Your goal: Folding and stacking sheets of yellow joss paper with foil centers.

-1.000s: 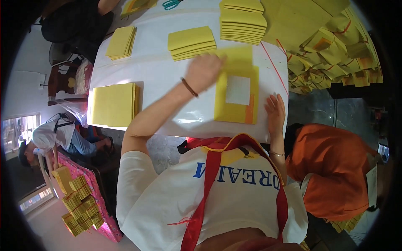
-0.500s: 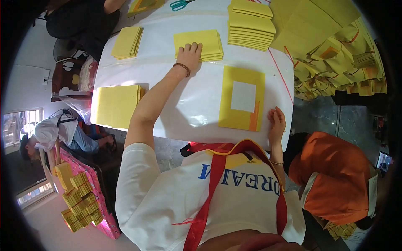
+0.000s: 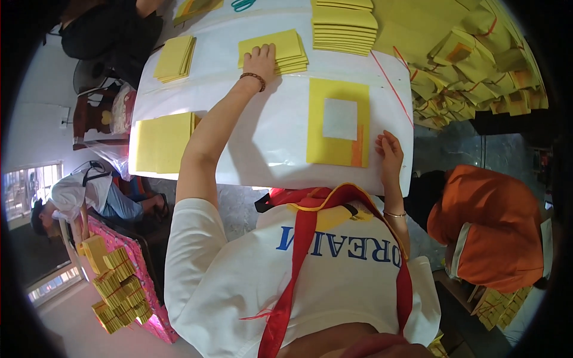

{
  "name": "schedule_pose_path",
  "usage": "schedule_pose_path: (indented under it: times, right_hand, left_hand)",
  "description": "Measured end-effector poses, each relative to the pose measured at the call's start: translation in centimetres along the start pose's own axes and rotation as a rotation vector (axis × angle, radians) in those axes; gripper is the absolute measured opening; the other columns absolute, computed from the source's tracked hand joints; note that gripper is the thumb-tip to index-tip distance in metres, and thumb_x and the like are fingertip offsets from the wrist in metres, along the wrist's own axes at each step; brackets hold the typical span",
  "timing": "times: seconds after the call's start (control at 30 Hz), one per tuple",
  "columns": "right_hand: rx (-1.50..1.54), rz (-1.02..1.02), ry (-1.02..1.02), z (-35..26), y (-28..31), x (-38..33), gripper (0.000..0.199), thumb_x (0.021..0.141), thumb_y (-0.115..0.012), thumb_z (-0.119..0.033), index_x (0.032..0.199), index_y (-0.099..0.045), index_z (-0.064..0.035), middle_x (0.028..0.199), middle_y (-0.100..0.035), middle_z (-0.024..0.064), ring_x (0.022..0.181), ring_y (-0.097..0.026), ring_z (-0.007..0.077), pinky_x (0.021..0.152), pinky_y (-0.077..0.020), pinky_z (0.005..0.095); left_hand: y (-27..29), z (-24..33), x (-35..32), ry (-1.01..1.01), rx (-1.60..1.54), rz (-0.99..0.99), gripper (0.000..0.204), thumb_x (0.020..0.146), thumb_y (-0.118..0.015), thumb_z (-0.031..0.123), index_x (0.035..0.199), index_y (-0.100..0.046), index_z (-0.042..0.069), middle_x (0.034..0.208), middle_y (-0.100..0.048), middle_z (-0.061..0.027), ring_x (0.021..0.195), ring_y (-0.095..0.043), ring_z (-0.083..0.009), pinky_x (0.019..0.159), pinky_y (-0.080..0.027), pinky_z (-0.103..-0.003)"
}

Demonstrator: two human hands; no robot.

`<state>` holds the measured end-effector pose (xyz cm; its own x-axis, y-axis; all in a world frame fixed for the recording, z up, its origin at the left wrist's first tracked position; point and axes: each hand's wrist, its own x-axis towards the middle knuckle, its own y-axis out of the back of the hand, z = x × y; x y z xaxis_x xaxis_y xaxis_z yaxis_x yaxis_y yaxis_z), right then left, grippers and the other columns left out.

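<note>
My left hand [image 3: 260, 58] reaches across the white table, its fingers bent over a small stack of yellow paper [image 3: 285, 43] and gripping the top piece. The stack's lower pieces fan out at the right. Close to my body lies a yellow sheet [image 3: 316, 119] with a white square [image 3: 340, 118] and an orange strip [image 3: 357, 154] on it. Just right of that sheet, near the table edge, my right hand [image 3: 390, 156] holds nothing, its fingers loosely curled and apart.
More yellow stacks lie left [image 3: 164, 143], far left [image 3: 173, 58] and far right [image 3: 343, 27] on the white table [image 3: 256, 137]. Green-handled scissors [image 3: 242, 5] lie at the far edge. Yellow paper heaps up on the right [image 3: 477, 77]. Other people are around, one in orange [image 3: 489, 227].
The view has shifted slightly, so the table sits higher. Under my left hand the top yellow piece has turned a little over the stack. My right hand stays beside the sheet.
</note>
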<state>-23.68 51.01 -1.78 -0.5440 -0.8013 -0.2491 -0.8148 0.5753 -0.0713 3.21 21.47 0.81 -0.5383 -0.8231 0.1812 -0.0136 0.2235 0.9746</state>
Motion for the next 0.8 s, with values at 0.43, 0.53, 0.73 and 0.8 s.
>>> schedule_pose_path:
  times: [0.43,0.53,0.73,0.8]
  right_hand:
    - [-0.190,-0.061,0.107,0.1,-0.1,0.2,0.029,0.087,-0.053,-0.014,0.113,-0.055,-0.0028,0.101,-0.060,0.0063,0.086,-0.056,0.0122,0.073,-0.0432,0.0235]
    - [-0.424,-0.178,0.167,1.0,-0.1,0.2,0.026,0.086,-0.055,-0.015,0.109,-0.058,-0.0030,0.093,-0.062,0.0057,0.078,-0.056,0.0109,0.068,-0.0442,0.0239]
    - [-0.560,-0.202,0.259,2.1,-0.1,1.0,0.025,0.085,-0.056,-0.017,0.106,-0.061,-0.0037,0.082,-0.064,0.0071,0.072,-0.057,0.0106,0.066,-0.0449,0.0238]
    - [-0.477,-0.222,0.223,1.7,-0.3,1.3,0.026,0.086,-0.055,-0.019,0.105,-0.060,-0.0027,0.082,-0.065,0.0082,0.073,-0.058,0.0106,0.067,-0.0451,0.0237]
  left_hand:
    - [3.3,9.4,-8.5,-0.409,-0.581,0.019,0.042,0.071,-0.064,0.021,0.110,-0.057,0.007,0.109,-0.053,-0.0131,0.100,-0.047,-0.0311,0.082,-0.038,-0.040]
    - [3.8,13.3,-13.2,-0.607,-0.657,0.022,0.047,0.067,-0.068,0.028,0.107,-0.057,0.008,0.104,-0.053,-0.0110,0.094,-0.048,-0.0285,0.077,-0.039,-0.039]
    - [3.0,14.1,-14.5,-0.727,-0.657,-0.052,0.040,0.071,-0.067,0.024,0.106,-0.057,0.007,0.103,-0.055,-0.0109,0.093,-0.052,-0.0267,0.077,-0.043,-0.037]
    - [2.6,13.9,-14.2,-0.593,-0.861,-0.137,0.028,0.077,-0.063,0.020,0.101,-0.060,0.006,0.092,-0.060,-0.0115,0.081,-0.057,-0.0255,0.070,-0.046,-0.035]
